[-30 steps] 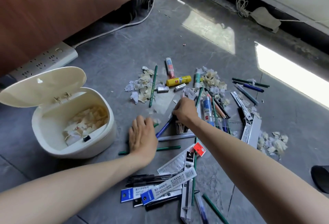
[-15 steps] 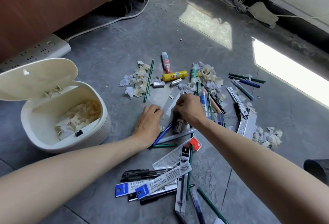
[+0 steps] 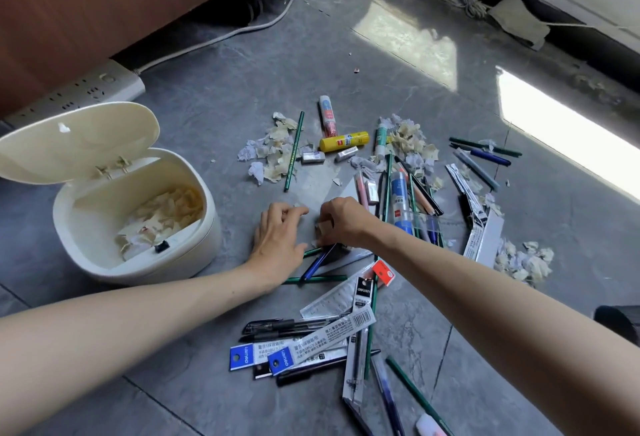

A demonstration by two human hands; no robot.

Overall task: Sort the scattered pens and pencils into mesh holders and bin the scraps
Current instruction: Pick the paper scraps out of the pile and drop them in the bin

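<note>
Mid-frame, the two hands meet over the floor point(image 3: 214, 117). The right hand point(image 3: 344, 221) has its fingers curled down and pinched on a small tan scrap point(image 3: 324, 228), which shows just beneath the knuckles. The left hand point(image 3: 278, 235) lies palm down beside it, fingers bent with the tips turned toward the right hand; whether they have hold of anything cannot be told.

What the coming move turns on, as I judge it, is direction — the bin point(image 3: 194, 259) stands at the left of the frame, its lid point(image 3: 79, 145) tipped back and its mouth open upward, paper already inside. It lies on the left hand's side, so the right hand would have to cross over the left forearm, or pass the scrap across.

Just below the hands a blue pen point(image 3: 317, 262) runs diagonally, its lower end crossing a green pencil point(image 3: 317, 279) that lies nearly level. More scraps point(image 3: 273, 155) lie piled above centre. No mesh holder can be made out for certain.
</note>
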